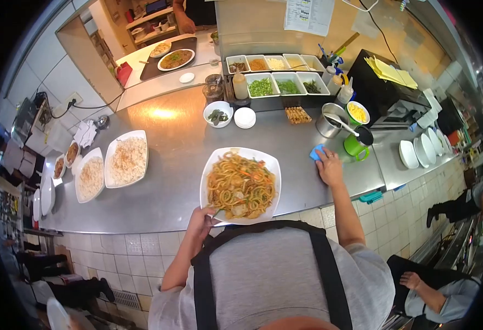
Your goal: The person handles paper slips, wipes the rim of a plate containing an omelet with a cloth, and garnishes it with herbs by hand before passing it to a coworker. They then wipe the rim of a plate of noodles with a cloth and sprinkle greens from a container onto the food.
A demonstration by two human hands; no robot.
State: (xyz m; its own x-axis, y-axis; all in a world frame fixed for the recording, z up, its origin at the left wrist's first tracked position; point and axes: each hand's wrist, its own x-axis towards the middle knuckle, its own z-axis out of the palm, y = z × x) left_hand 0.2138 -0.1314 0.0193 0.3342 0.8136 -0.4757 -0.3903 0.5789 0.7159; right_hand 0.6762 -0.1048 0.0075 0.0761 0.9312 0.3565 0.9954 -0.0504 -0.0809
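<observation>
A square white plate (pixel 272 208) heaped with fried noodles and vegetables (pixel 240 184) stands on the steel counter in front of me. My left hand (pixel 200 221) is closed at its near left corner, with fingers on the rim. Beside the fingertips, a thin green strip (pixel 217 212) lies at the plate's edge. To the right of the plate, my right hand (pixel 328 165) presses on a folded blue cloth (pixel 317 152) against the counter. Part of the cloth is hidden under the fingers.
Two bowls of rice (pixel 127 159) stand at left. Behind are topping containers (pixel 288 85), small saucers (pixel 244 117), a bowl of dark greens (pixel 218 114) and a steel pot (pixel 328 122). A green mug (pixel 356 147) sits near my right hand. Other people work around.
</observation>
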